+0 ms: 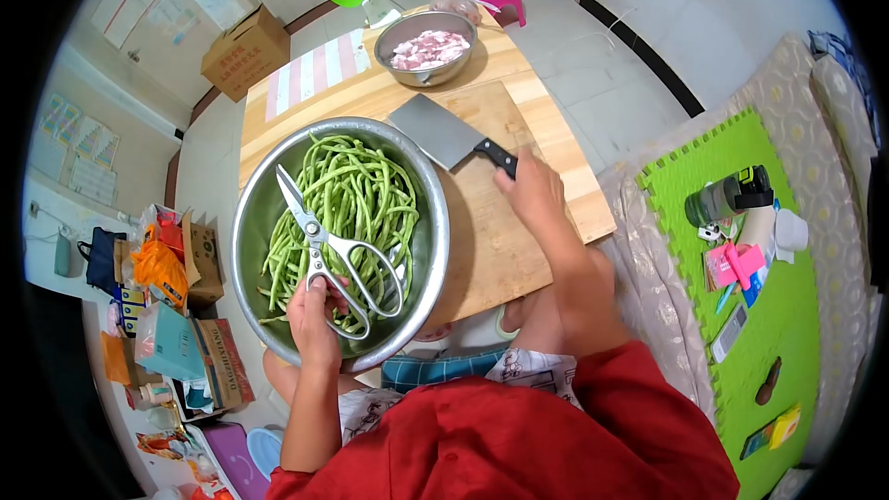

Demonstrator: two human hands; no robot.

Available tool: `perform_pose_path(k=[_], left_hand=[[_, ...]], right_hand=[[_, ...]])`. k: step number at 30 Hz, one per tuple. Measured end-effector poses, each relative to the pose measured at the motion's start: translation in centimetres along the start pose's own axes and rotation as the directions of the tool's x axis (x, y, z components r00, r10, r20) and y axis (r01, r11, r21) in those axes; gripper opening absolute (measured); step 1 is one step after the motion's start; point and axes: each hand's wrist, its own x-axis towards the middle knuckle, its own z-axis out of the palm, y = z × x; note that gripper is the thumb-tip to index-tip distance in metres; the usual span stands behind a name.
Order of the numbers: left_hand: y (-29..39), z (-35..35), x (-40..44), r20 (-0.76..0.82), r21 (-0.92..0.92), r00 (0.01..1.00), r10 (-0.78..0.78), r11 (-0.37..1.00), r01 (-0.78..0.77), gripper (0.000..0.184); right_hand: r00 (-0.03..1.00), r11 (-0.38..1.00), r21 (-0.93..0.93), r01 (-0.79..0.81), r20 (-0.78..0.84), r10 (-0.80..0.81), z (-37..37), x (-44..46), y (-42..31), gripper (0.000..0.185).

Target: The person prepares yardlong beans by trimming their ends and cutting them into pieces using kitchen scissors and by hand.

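Left hand [315,326], lower left of centre, closed round one handle of kitchen scissors [315,231], blades up-left over pile of long green beans [370,183] in big metal basin [434,222], left of centre. Right hand [534,193], right of centre, at butt of cleaver [435,129] handle, can't tell if actually gripping. Cleaver's on wooden cutting board [491,241], mid-frame. Raw meat [431,49] up top centre.

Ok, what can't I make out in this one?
All in the head view:
Floor of the large bowl: hidden by green beans.
Right hand: underside hidden by its own back; contact with the cleaver unclear.
Print on the wall papers: too small.
Purple item: cut off by the bottom edge.
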Motion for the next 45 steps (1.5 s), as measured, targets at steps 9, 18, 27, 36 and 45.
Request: perform_pose_path(k=[9, 18, 27, 36, 45], left_hand=[[0.4, -0.5, -0.2, 0.038, 0.016, 0.999, 0.004, 1.000, -0.005, 0.030], [0.7, -1.2, -0.4, 0.038, -0.040, 0.999, -0.022, 0.999, 0.023, 0.026], [0.2, -4.8, 0.2, 0.060, -0.115, 0.998, -0.017, 0.993, 0.024, 0.026], [0.0, -5.5, -0.4, 0.002, -0.004, 0.986, 0.165, 0.986, -0.165, 0.022], [2.1, -9.2, -1.9, 0.152, -0.261, 0.944, 0.291, 0.934, -0.246, 0.021]], right_hand=[[0.917, 0.961, -0.158, 0.227, -0.297, -0.266, 1.3, 5.0, 2.4, 0.029], [0.954, 0.934, 0.206, 0.291, -0.128, -0.269, 2.3, -9.8, -7.2, 0.046], [0.959, 0.948, 0.152, 0.280, -0.094, -0.268, 3.3, -12.2, -9.7, 0.044], [0.789, 0.676, 0.520, 0.523, 0.005, -0.614, 3.8, -17.5, -16.5, 0.034], [0.775, 0.510, 0.859, 0.036, 0.298, -0.557, 4.9, -16.9, -15.4, 0.042]])
